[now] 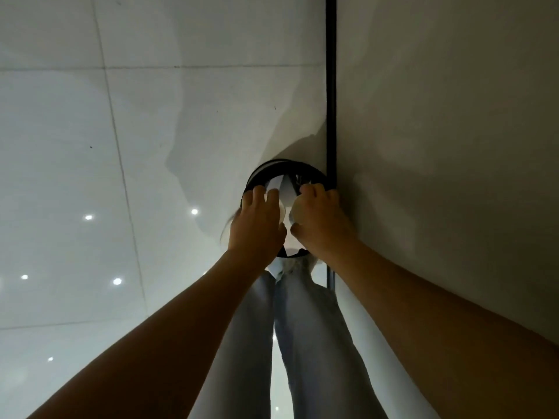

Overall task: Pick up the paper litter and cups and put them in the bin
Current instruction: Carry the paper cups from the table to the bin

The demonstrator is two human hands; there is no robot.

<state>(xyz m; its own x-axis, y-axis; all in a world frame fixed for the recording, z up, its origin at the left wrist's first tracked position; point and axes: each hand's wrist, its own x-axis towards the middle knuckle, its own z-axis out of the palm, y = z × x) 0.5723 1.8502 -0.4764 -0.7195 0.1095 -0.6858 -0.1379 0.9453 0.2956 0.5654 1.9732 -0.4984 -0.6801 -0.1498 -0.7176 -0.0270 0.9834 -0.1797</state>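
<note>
Both hands are over the bin (259, 173), a round black bin on the tile floor (90, 176), tight against the wall (453, 146) and its dark vertical strip (331, 86).

Left hand (257, 225): fingers curled round a white cup (279, 211), with a white paper (273, 185) sticking out past the fingertips over the bin mouth. Right hand (322, 219): fingers curled round a pale wad (298, 211). Crumpled paper or a second cup, can't tell, it's mostly covered.

Location: all the litter is in the hands, directly above the opening. A white sheet (288, 189) shows between the hands; can't tell if it's held or already lying in the bin.

Handling, my read:
- Cup: light, thin-walled, crushes easily. Grip round the body, light squeeze only.
- Paper: near weightless, floppy, will flutter on release. Let go low, inside the rim, or it may drift out.
- Nothing fragile or heavy here. Main risk is a miss over the rim on the wall side.

Counts:
- Bins: one
- Cups clearly seen: one
- Loose white paper pieces: two
- Wads: one
- Hands: two, both loaded

Legs (302, 343) in light trousers are below the bin in frame; the person stands right at it.
</note>
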